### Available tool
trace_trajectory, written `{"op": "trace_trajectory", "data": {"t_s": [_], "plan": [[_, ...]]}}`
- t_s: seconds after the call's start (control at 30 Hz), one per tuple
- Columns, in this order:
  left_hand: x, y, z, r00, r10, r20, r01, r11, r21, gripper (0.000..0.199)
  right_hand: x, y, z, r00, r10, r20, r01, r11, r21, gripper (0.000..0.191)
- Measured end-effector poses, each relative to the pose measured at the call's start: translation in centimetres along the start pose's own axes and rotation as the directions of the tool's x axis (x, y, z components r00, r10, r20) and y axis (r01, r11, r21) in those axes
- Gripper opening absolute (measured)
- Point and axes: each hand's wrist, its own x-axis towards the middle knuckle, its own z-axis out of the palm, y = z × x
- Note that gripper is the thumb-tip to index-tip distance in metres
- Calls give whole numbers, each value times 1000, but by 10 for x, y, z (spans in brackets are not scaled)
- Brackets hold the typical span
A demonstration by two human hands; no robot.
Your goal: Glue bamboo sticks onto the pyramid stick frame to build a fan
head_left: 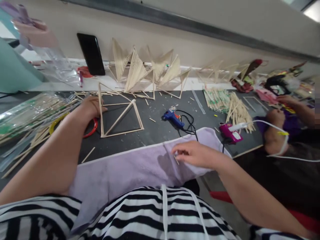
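Note:
My left hand (90, 107) reaches over the loose sticks at the back left, just behind a wooden stick frame (122, 134). Its thumb stands apart from the fingers, and the fingertips are partly hidden. The frame stands on the dark table, with thin sticks joined at the corners and one diagonal stick. My right hand (191, 154) hovers above a lavender cloth (135, 163) at the table's front edge. Its fingers are curled, with a short wooden stick (176, 160) at their tips. A blue glue gun (174, 119) lies beyond that hand.
Finished stick models (140, 71) stand along the wall beside a phone (91, 54) and a bottle (53, 56). Bundled sticks (217, 99) lie right, near a magenta power adapter (230, 133). Red tape (93, 130) is by my left wrist. Another person's hands (277, 116) are far right.

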Motion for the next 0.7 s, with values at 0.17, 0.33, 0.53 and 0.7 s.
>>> {"op": "trace_trajectory", "data": {"t_s": [0.17,0.33,0.53,0.7], "plan": [[-14,22,-30,999,-48,-10,48,932,359,42,42,44,-33,799,150,-583,-263,958,-113,37],[-21,38,-42,997,-61,-56,82,801,592,46,89,56,-41,811,264,-523,-442,861,-251,56],[-22,40,-36,994,-73,-78,103,844,526,39,109,45,-28,759,392,-519,-588,756,-287,48],[-12,25,-35,993,-22,-113,79,842,533,39,98,48,-28,698,221,-681,-463,865,-194,47]]}}
